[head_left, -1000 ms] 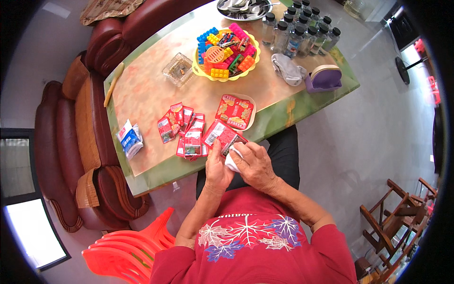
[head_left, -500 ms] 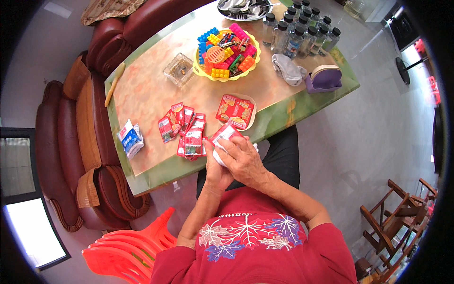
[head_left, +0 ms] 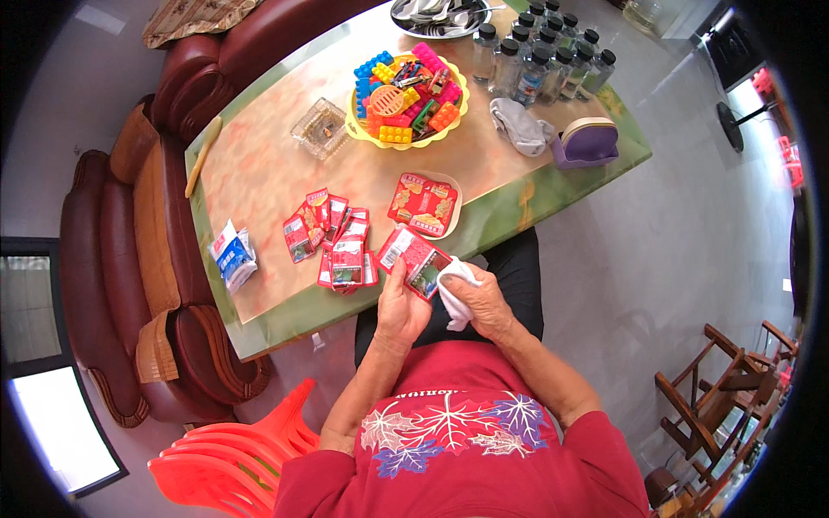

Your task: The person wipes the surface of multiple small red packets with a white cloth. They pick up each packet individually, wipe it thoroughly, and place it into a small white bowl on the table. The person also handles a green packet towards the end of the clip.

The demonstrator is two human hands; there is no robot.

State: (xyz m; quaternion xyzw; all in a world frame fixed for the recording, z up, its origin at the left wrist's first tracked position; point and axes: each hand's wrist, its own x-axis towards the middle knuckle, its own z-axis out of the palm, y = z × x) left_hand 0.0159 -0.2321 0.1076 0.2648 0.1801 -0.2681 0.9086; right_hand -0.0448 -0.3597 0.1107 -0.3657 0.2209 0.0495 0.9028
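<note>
In the head view, we take the red packet (head_left: 413,252) as the centre of our clock, with twelve at the upper edge. That packet is raised in front of the body, over the near edge of the table (head_left: 285,321). Our left hand (head_left: 402,311) is clamped on its lower edge, thumb on the printed face. Our right hand (head_left: 485,304), at about four o'clock, is closed on a white cloth (head_left: 458,292), which lies against the packet's right end; we cannot tell whether the fingers behind the cloth touch the packet too.

Near the held packet, between nine and ten o'clock, we see an overlapping spread of red packets (head_left: 348,261). Just beyond it at twelve sits a cream tray (head_left: 458,192) with red packaging (head_left: 423,203) on it. At nine, well apart, lies a blue-and-white bag (head_left: 233,259).

Farther off at twelve stands a yellow basket (head_left: 464,108) heaped with toy blocks (head_left: 395,135), with a glass ashtray (head_left: 319,129) at eleven. Clear bottles (head_left: 529,82) with black caps cluster at one, a crumpled grey cloth (head_left: 521,128) lies just past one, and a purple container (head_left: 587,148) sits near two.
</note>
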